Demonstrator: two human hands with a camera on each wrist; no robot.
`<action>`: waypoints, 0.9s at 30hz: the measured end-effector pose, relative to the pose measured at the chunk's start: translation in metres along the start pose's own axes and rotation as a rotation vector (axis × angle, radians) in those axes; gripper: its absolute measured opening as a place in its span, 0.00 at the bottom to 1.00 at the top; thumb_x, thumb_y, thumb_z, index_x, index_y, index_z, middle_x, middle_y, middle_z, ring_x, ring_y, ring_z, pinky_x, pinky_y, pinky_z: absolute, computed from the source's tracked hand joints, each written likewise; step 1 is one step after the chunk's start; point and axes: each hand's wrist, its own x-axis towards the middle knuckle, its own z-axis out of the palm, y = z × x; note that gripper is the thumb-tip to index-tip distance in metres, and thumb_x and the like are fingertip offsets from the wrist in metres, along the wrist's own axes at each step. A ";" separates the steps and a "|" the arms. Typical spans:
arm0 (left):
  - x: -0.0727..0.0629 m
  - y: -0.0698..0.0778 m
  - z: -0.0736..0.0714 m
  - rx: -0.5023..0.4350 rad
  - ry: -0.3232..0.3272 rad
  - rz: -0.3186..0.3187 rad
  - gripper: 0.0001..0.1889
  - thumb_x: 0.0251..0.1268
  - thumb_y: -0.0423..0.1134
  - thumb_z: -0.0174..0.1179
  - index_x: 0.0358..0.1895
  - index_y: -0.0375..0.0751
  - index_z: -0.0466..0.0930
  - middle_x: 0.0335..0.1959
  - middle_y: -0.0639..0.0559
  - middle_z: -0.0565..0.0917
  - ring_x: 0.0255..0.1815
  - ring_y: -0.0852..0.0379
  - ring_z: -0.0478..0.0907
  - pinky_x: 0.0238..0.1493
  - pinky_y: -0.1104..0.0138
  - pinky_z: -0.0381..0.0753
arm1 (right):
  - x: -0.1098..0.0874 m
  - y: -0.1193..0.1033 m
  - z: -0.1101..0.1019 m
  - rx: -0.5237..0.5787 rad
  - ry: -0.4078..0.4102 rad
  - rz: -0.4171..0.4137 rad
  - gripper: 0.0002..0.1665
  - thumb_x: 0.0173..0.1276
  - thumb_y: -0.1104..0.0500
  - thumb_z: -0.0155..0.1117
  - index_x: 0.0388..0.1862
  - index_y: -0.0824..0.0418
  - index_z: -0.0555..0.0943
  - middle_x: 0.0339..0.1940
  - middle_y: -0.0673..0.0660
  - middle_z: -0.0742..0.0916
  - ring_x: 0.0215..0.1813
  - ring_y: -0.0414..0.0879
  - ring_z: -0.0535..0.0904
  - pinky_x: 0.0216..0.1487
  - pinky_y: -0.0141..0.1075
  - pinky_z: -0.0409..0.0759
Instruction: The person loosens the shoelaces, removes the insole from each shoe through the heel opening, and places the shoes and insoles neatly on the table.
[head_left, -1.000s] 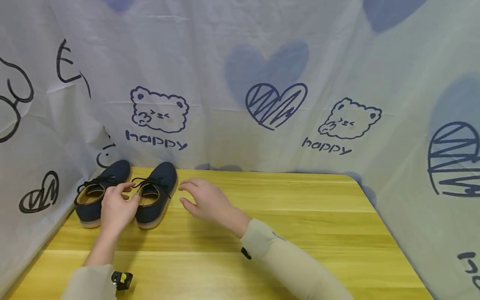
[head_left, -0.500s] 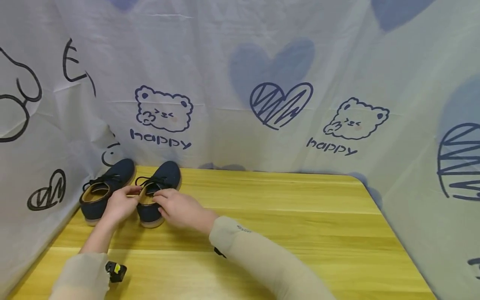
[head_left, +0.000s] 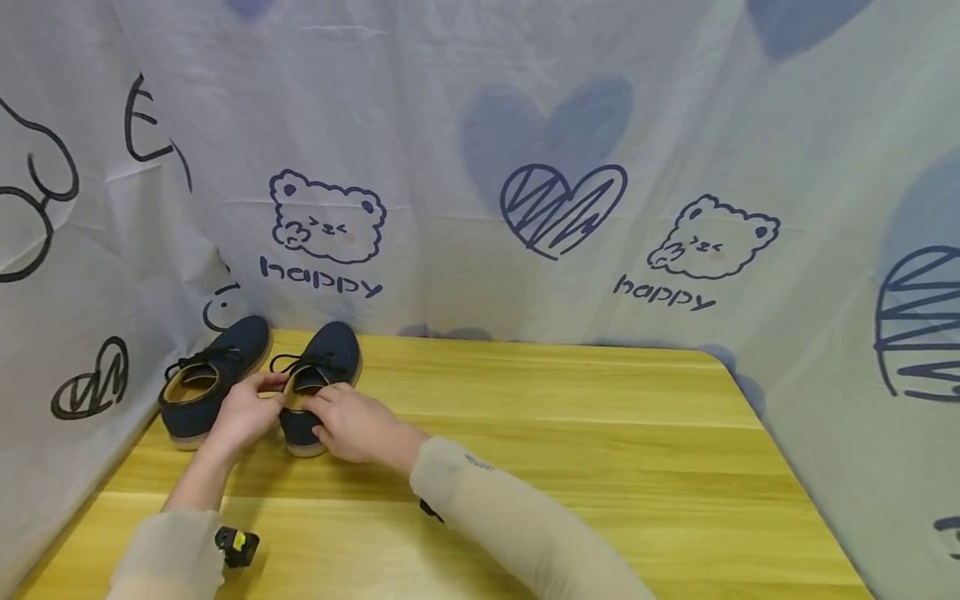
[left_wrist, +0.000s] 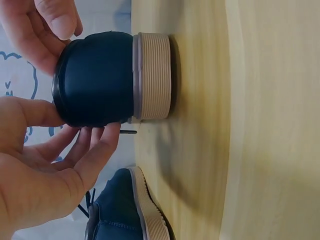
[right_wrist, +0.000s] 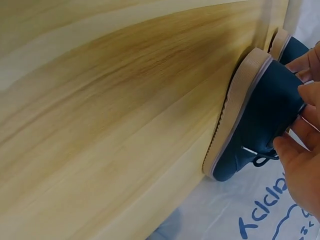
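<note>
The left hand (head_left: pixel 251 410) and right hand (head_left: pixel 352 422) pinch opposite sides of the shoe (left_wrist: pixel 97 80), upright on the table (head_left: pixel 570 433) beside its mate (head_left: pixel 189 418). Gripping seems the step; the next move calls for even pressure.

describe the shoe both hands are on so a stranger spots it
Start at the far left of the yellow wooden table, by the patterned cloth. A dark blue lace-up pair stands there: pick the shoe on the right, not the shoe on the left. Only yours has the left hand and right hand at its opening.
</note>
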 end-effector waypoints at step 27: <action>-0.029 0.045 0.043 0.085 -0.184 0.144 0.26 0.75 0.41 0.61 0.61 0.20 0.67 0.58 0.24 0.73 0.57 0.32 0.76 0.54 0.45 0.79 | -0.065 0.040 0.005 0.190 0.067 0.194 0.22 0.74 0.36 0.65 0.50 0.50 0.85 0.64 0.51 0.78 0.61 0.43 0.77 0.56 0.30 0.80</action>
